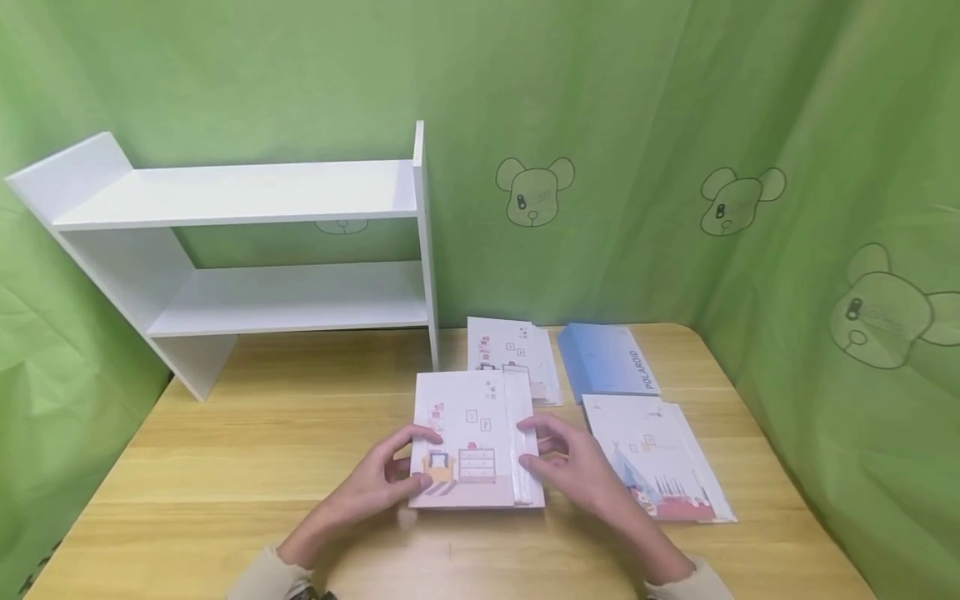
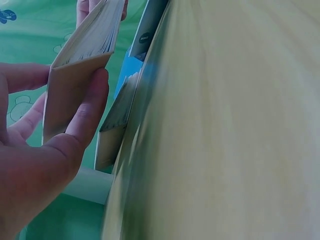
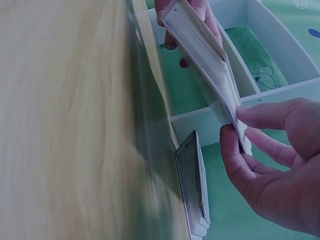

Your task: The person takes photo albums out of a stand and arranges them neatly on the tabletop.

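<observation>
A photo album [image 1: 465,408] with a white cover drawn with a dresser and an armchair is held up over the table. My left hand [image 1: 382,473] grips its left side, thumb on one cover and fingers around the other in the left wrist view. With my right hand [image 1: 573,462] I pinch the right edge, where clear page sleeves stick out past the cover. The album's spine [image 2: 70,95] faces the left wrist camera, and its layered pages [image 3: 205,60] show in the right wrist view.
Behind it lies a similar white album [image 1: 498,337], partly covered. To the right are a blue album [image 1: 607,358] marked POLAROID and another white album [image 1: 637,425] with a tent drawing. A white two-tier shelf [image 1: 292,300] stands at the back left, before a green curtain [image 1: 630,100].
</observation>
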### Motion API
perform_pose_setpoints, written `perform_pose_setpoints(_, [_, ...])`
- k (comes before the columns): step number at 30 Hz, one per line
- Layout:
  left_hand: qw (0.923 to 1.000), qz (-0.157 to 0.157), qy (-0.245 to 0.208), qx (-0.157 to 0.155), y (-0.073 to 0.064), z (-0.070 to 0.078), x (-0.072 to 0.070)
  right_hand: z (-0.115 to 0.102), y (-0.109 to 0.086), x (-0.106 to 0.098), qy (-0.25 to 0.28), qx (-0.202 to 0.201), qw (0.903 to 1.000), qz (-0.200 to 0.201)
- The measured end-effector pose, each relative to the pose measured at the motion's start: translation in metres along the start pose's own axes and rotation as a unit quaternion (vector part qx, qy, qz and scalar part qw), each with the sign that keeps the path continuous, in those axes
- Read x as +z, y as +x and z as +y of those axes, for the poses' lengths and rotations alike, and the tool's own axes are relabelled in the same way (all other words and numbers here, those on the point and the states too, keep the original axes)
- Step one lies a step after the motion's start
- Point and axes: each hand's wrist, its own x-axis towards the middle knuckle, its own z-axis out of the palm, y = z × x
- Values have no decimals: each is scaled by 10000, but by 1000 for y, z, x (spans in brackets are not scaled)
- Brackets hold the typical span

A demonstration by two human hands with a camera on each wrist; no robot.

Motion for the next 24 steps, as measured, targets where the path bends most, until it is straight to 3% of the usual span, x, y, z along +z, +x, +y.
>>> perform_pose_setpoints(19, [9992,-116,382,-35,2,-6,3,10,1,-3,-436,-141,9987,-228])
perform_pose_setpoints(24, [9986,-106,493,-168,0,12,8,10,1,-4,-644,-125,9974,-280])
